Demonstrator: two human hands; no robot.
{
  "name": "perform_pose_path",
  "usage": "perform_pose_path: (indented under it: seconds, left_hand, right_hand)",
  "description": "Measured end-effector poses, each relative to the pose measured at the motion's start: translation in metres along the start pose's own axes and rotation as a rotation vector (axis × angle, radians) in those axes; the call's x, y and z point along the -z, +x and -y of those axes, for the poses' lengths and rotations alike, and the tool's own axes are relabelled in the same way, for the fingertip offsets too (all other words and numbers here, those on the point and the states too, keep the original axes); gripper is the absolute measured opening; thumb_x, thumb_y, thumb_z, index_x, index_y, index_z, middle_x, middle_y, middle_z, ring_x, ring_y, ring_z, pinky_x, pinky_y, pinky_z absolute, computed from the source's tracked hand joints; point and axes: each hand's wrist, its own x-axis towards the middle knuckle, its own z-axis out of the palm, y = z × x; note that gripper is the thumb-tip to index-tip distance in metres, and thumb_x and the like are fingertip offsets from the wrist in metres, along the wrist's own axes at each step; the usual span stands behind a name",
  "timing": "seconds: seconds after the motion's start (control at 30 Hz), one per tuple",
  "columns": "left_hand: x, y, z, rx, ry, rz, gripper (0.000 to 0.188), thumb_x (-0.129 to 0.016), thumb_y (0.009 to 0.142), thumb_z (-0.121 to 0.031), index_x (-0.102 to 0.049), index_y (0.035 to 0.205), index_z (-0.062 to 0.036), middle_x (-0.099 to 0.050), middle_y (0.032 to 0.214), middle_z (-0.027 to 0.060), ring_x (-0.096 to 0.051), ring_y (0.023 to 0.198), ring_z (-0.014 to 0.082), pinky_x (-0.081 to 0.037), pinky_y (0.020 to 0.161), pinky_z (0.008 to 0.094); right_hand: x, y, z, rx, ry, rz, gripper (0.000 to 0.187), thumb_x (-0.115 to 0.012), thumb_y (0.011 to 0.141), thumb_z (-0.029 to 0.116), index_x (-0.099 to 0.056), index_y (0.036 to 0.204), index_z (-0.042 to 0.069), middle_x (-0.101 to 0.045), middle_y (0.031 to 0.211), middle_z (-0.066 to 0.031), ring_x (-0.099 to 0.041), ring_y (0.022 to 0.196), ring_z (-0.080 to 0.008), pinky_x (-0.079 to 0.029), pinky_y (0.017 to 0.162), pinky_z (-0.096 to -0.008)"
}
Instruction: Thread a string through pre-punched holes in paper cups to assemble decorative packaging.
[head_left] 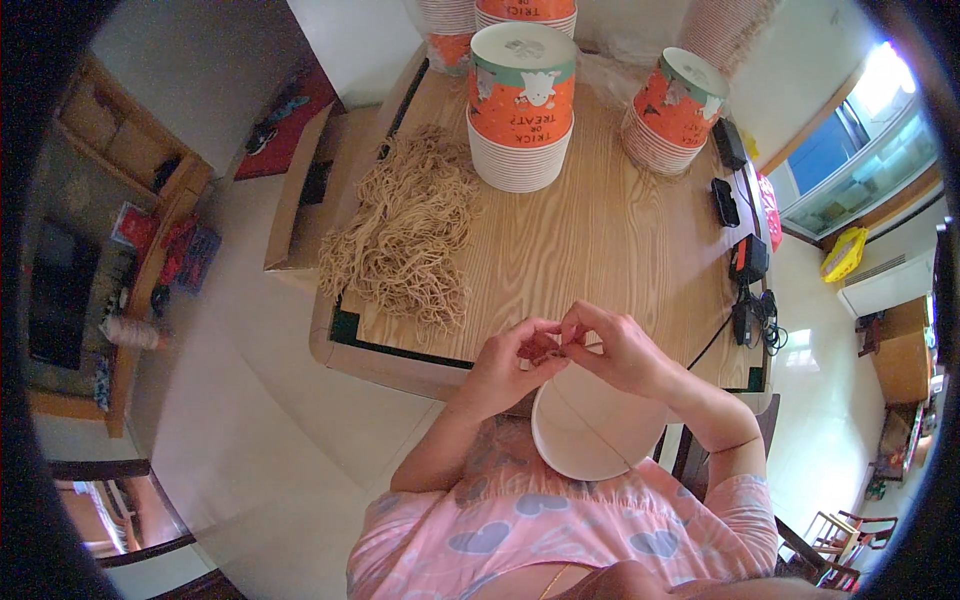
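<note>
A white paper bucket (585,450) rests against my body at the table's near edge, its open mouth facing up. A thin tan cord (597,428) runs across that mouth, from the rim nearest me up to my fingers. At the bucket's far rim my left hand (520,355) and my right hand (622,350) meet, thumbs and fingertips pinched closely together on the cord's end. The exact spot between the fingertips is partly hidden. On the table to the left lies a loose heap of tan cords (410,235).
A stack of upside-down orange-and-white paper buckets (522,110) stands on the wooden table (590,240). A smaller stack (678,112) is at the far right. Black adapters and cables (748,300) lie along the right edge. Left of the table is a cardboard box (295,215).
</note>
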Motion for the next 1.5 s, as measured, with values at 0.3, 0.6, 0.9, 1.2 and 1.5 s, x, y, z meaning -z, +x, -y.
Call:
perform_pose_path:
  seconds: [0.3, 0.6, 0.9, 1.2, 1.5]
  left_hand:
    - [0.003, -0.005, 0.003, 0.112, 0.030, -0.087, 0.015, -0.069, 0.078, -0.007, -0.064, 0.089, 0.0008, -0.065, 0.081, 0.0035, -0.060, 0.074, 0.0072, -0.049, 0.065, 0.0224]
    - [0.007, -0.011, 0.008, 0.093, 0.023, -0.094, 0.011, -0.065, 0.079, -0.003, -0.064, 0.088, 0.0015, -0.065, 0.082, 0.0031, -0.059, 0.074, 0.0069, -0.049, 0.065, 0.0215]
    - [0.007, -0.010, 0.007, 0.138, -0.157, -0.085, 0.012, -0.065, 0.080, -0.002, -0.063, 0.091, 0.0018, -0.066, 0.087, 0.0051, -0.061, 0.078, 0.0083, -0.050, 0.070, 0.0219]
    - [0.006, -0.008, 0.005, 0.177, -0.165, -0.101, 0.015, -0.065, 0.080, -0.001, -0.062, 0.095, 0.0016, -0.065, 0.088, 0.0054, -0.061, 0.081, 0.0086, -0.050, 0.073, 0.0222]
    - [0.003, -0.006, 0.009, 0.183, -0.173, -0.097, 0.012, -0.065, 0.080, 0.000, -0.061, 0.092, 0.0012, -0.065, 0.087, 0.0038, -0.060, 0.080, 0.0076, -0.050, 0.072, 0.0216]
  right_hand:
    - [-0.001, 0.000, -0.001, 0.031, -0.002, -0.020, 0.010, -0.058, 0.081, 0.003, -0.051, 0.088, 0.001, -0.057, 0.078, -0.0088, -0.060, 0.074, -0.0201, -0.050, 0.065, -0.0323]
    - [-0.005, -0.001, -0.010, 0.170, -0.052, -0.063, 0.011, -0.059, 0.081, 0.005, -0.052, 0.089, 0.002, -0.055, 0.077, -0.0077, -0.058, 0.072, -0.0212, -0.048, 0.063, -0.0317]
    - [-0.003, -0.001, -0.002, 0.181, -0.122, -0.009, 0.015, -0.062, 0.080, 0.014, -0.056, 0.087, 0.003, -0.057, 0.074, -0.0083, -0.057, 0.074, -0.0241, -0.047, 0.065, -0.0347]
    - [-0.001, -0.002, -0.006, 0.194, -0.156, -0.043, 0.011, -0.062, 0.077, 0.012, -0.058, 0.079, 0.002, -0.059, 0.075, -0.0106, -0.057, 0.075, -0.0281, -0.046, 0.067, -0.0374]
    - [0.002, -0.002, -0.001, 0.198, -0.193, -0.059, 0.013, -0.063, 0.077, 0.014, -0.058, 0.080, 0.003, -0.056, 0.071, -0.0097, -0.056, 0.071, -0.0257, -0.046, 0.064, -0.0359]
